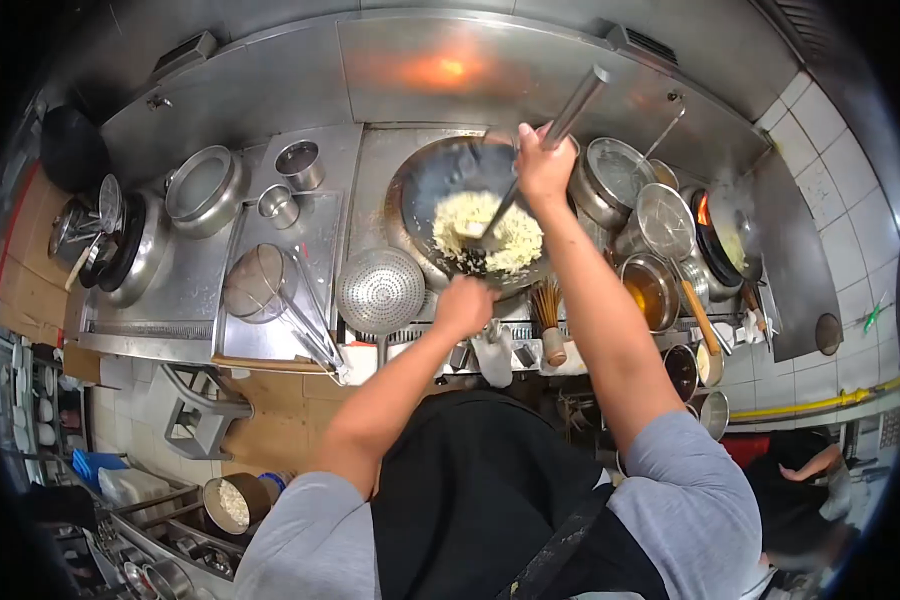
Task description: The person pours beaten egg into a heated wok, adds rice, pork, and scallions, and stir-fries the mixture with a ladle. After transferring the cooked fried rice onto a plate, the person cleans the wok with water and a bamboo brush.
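A: Where's the rice (518, 246)?

B: In the wok (422, 190), pale yellow and loosely heaped, with bare dark metal on the far side.

A: And the ladle (578, 106)?

B: Its head sits in the rice. The right hand (543, 166) grasps the long handle partway up.

A: The left hand (464, 306)?

B: It looks closed on the wok's near edge; blur hides how exactly the fingers sit.

A: How would you work it?

B: I'd slide the ladle under the heap and turn it over, pressing lumps apart lightly rather than mashing them. Resting grains could scorch, so I'd sweep the sides too, with the left hand steadying or tilting the wok in time with each stroke.

A: Anything close by to mind?

B: The skimmer (380, 288) is just left of the wok, the brush (548, 318) near its front, and a pot (597, 198) just right. Short strokes would avoid knocks and spills.
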`<action>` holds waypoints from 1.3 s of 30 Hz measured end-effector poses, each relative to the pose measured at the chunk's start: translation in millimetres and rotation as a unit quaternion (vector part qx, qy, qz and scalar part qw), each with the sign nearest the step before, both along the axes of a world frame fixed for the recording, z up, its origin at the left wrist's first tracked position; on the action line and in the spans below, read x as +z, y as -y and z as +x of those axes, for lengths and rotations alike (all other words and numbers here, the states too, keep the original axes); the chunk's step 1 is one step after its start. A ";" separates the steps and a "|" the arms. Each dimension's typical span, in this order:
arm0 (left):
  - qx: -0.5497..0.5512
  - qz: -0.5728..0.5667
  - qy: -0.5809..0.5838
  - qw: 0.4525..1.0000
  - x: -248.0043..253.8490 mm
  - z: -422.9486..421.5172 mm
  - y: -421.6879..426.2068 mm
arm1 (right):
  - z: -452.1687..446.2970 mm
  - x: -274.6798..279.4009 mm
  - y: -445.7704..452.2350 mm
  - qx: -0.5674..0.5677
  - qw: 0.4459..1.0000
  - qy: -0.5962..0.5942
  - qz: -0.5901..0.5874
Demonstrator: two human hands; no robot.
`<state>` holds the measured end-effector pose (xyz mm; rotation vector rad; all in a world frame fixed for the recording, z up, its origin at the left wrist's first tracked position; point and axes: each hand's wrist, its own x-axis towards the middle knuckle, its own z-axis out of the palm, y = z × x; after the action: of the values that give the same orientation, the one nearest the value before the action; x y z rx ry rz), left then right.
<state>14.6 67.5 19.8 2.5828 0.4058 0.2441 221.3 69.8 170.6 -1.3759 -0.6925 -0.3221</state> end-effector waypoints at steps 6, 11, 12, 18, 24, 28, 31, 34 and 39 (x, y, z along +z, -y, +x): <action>-0.033 -0.060 -0.130 0.989 -17.5 -53.0 16.9 | 3.9 73.3 29.7 0.154 0.978 -0.098 0.099; 0.006 0.012 -0.005 1.000 -30.0 -5.8 -13.3 | -29.5 131.5 47.1 0.154 0.984 -0.066 0.053; -0.009 0.030 0.005 0.999 -33.9 8.7 -22.9 | -38.3 147.0 52.0 0.159 0.985 -0.034 0.058; -0.037 0.015 -0.013 0.999 -41.5 58.1 -45.0 | -43.0 140.5 61.1 0.235 0.947 0.070 0.208; -0.019 0.027 -0.033 0.999 -43.7 59.8 -42.5 | 53.0 -41.9 38.2 0.202 0.977 -0.069 0.029; -0.003 0.027 -0.051 0.998 -35.4 63.1 -39.8 | 18.8 3.5 69.8 0.280 0.957 -0.014 -0.068; 0.003 0.036 -0.081 0.996 -29.1 61.9 -35.7 | 115.4 -19.9 49.4 0.257 0.957 -0.045 -0.127; 0.013 0.037 -0.051 0.998 -56.5 62.1 -42.7 | 182.0 31.1 25.9 0.069 0.990 -0.123 0.007; 0.029 0.027 -0.090 0.995 -42.8 64.7 -38.4 | 128.3 -37.6 -13.1 0.051 0.994 -0.101 0.004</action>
<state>79.3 105.9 -22.9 2.6576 0.5473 0.0423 349.5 82.8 133.0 -1.3389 -0.5902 -0.1028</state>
